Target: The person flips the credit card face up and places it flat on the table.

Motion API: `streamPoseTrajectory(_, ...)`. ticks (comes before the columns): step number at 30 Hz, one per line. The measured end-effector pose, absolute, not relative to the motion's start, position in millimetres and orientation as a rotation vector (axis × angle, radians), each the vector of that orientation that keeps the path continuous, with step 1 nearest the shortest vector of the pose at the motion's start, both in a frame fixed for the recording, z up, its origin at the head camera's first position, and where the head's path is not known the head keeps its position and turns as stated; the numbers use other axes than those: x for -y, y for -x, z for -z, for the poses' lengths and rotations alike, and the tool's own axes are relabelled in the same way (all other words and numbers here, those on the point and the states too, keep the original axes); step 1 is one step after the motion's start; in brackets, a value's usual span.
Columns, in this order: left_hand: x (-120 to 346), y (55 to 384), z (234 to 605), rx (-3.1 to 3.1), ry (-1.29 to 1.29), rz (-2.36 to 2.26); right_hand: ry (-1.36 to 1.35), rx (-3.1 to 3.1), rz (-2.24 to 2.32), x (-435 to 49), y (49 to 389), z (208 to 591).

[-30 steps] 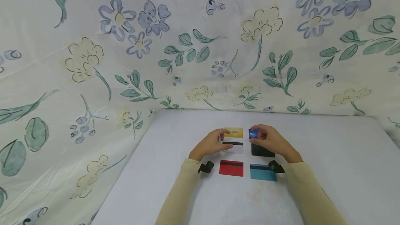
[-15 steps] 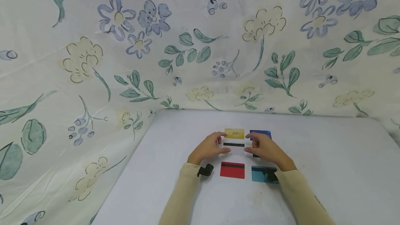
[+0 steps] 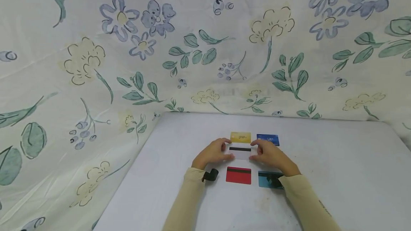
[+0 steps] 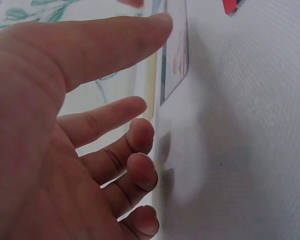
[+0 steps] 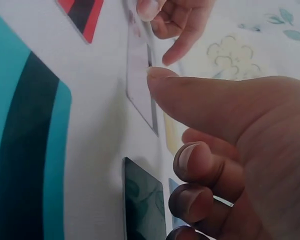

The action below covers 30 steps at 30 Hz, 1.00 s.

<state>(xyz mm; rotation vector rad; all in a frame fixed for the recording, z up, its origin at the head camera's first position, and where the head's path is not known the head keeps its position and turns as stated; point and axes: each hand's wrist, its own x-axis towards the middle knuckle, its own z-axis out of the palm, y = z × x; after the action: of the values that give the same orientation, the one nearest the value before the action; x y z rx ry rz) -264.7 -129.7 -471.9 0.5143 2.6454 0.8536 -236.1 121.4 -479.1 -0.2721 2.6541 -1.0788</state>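
A white card (image 3: 240,153) with a black stripe lies on the table between my two hands. My left hand (image 3: 213,153) is at its left edge and my right hand (image 3: 271,155) at its right edge, thumbs low and forefingers high. In the left wrist view the thumb (image 4: 140,35) overlaps the card, with the other fingers loosely bent. The right thumb (image 5: 190,92) comes close to the card's edge in the right wrist view. Whether either thumb touches it, I cannot tell. A black card (image 5: 142,207) sits below the right hand, hidden in the head view.
Behind the white card lie a yellow card (image 3: 240,137) and a blue VIP card (image 3: 269,139). Nearer me are a red card (image 3: 238,175) and a teal card (image 3: 264,179), partly covered by the right wrist. Floral cloth (image 3: 205,63) hangs behind the white table (image 3: 144,195).
My right hand has left the blue card and moved left and nearer to the white card's right edge. The blue card now lies uncovered. My left hand has dropped slightly toward me.
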Motion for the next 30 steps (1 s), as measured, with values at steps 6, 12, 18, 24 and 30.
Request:
streamPoseTrajectory(6,128.5,262.8,472.3,-2.646,-0.443,-0.825,0.239,-2.668,1.015,-116.3,235.6,480.2)
streamPoseTrajectory(12,126.2,263.0,473.1,-2.655,-0.432,-0.804,0.207,-2.67,0.975,-114.3,234.8,481.4)
streamPoseTrajectory(18,126.4,262.8,474.1,-2.649,-0.43,-0.818,0.218,-2.681,0.952,-112.1,237.1,484.1)
streamPoseTrajectory(24,127.9,263.0,475.7,-2.647,-0.448,-0.824,0.205,-2.675,0.96,-109.8,237.1,483.9)
streamPoseTrajectory(30,128.0,262.5,473.6,-2.641,-0.435,-0.817,0.199,-2.675,0.968,-108.1,237.7,484.5)
